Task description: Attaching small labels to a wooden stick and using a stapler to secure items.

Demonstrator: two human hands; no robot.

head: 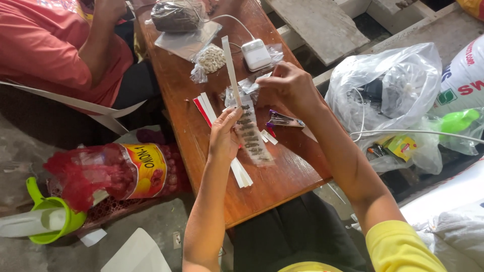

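My left hand point(224, 135) pinches a long white paper strip point(230, 65) that stands upright over the wooden table point(282, 181). A chain of small clear seed packets point(254, 138) hangs down from the strip onto the tabletop. My right hand point(286, 86) grips the top packet against the strip. A purple stapler point(283, 120) lies just right of the packets. Several more white and red strips point(205, 108) lie under my left hand.
A bag of pale seeds point(210, 59), a dark bag point(176, 16) and a white charger point(256, 54) sit at the table's far end. A person in a red shirt point(45, 45) sits at left. Plastic bags point(388, 85) crowd the right; a green jug point(53, 219) stands lower left.
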